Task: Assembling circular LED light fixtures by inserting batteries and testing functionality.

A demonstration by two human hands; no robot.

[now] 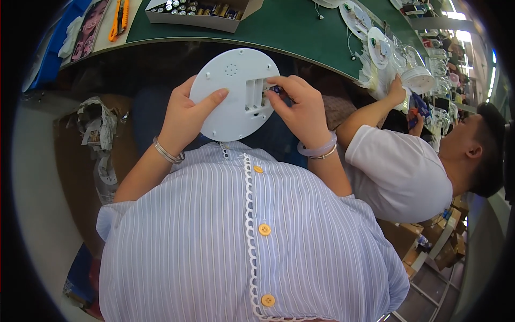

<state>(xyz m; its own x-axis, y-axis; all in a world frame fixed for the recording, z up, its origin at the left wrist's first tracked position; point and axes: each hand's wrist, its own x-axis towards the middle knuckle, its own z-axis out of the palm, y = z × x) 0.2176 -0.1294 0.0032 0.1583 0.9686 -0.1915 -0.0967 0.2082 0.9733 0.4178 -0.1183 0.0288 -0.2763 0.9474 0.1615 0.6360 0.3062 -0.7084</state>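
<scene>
A round white plastic disc (pixel 225 112) is held up in front of my chest, its back facing me. It carries a dotted speaker grille and an uncovered battery compartment (pixel 253 95) with several slots. My left hand (pixel 194 110) grips the disc's left edge, thumb lying across the face. At the compartment's right side, my right hand (pixel 298 102) pinches a small dark blue battery (pixel 276 89), mostly covered by the fingers.
On the green table (pixel 300 32) stands an open box of batteries (pixel 201 13). An orange utility knife (pixel 119 20) lies to its left, near a blue tray (pixel 59 45). At right, a co-worker in a white shirt (pixel 397 172) sits beside more white discs (pixel 380 47) and clear plastic parts.
</scene>
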